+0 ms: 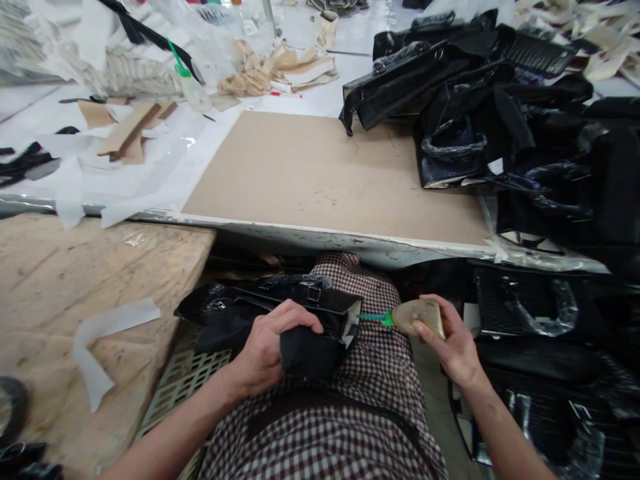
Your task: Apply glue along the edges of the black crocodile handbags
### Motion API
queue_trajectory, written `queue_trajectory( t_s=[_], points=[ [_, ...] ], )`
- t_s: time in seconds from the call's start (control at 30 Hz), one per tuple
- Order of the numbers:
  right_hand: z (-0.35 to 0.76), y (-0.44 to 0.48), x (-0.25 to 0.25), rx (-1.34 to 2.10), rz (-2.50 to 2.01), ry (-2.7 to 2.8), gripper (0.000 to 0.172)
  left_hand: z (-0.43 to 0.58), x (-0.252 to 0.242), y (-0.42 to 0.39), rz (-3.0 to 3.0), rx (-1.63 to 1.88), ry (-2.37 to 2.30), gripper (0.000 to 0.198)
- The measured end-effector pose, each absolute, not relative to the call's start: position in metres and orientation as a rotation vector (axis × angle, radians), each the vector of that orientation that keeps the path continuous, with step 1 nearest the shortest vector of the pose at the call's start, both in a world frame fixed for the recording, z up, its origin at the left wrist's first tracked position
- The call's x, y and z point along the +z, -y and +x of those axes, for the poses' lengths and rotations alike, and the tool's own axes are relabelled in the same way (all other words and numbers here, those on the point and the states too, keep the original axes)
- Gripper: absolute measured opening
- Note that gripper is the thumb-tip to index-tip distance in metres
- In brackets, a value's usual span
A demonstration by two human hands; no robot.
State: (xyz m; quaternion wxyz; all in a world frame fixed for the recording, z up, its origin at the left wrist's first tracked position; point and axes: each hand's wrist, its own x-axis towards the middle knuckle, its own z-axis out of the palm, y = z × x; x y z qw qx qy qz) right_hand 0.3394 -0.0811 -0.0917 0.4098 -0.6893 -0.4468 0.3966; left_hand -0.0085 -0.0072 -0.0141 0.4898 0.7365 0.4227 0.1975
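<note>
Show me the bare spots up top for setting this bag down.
Brown board: bare from the white sheet to the black bag pile. Wooden bench at left: bare beside the paper strip. Crowded: the bag pile and the scraps behind.

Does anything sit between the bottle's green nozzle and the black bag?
Nothing visible does. The right hand holds the bottle, its nozzle right at the edge of the bag, which the left hand grips.

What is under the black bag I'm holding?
The black bag, gripped by the left hand, rests on checked cloth. A pale slotted crate shows below its left end. What lies directly beneath the bag is covered.
</note>
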Motion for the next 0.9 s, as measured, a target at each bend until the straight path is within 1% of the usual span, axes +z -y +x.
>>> queue_trajectory(
  t_s=[0.13, 0.33, 0.43, 0.73, 0.9],
  points=[
    [0.34, 0.083, -0.08, 1.052, -1.763, 1.079, 0.056, -0.008, -0.014, 0.008, 1.777, 0.487, -1.021, 0.026],
    [0.329, 0.095, -0.067, 1.06, -1.759, 0.841, 0.057, -0.008, -0.016, 0.013, 1.705, 0.541, -1.069, 0.028],
    [0.324, 0.107, -0.069, 1.072, -1.805, 0.869, 0.058, -0.01, -0.017, 0.019, 1.713, 0.533, -1.077, 0.028],
    [0.316, 0.125, -0.08, 0.785, -1.93, 1.064, 0.056, -0.016, -0.017, 0.036, 1.851, 0.547, -1.052, 0.022],
    [0.313, 0.126, -0.081, 0.787, -1.927, 1.016, 0.059, -0.017, -0.019, 0.042, 1.898, 0.633, -1.023, 0.018]
  ],
)
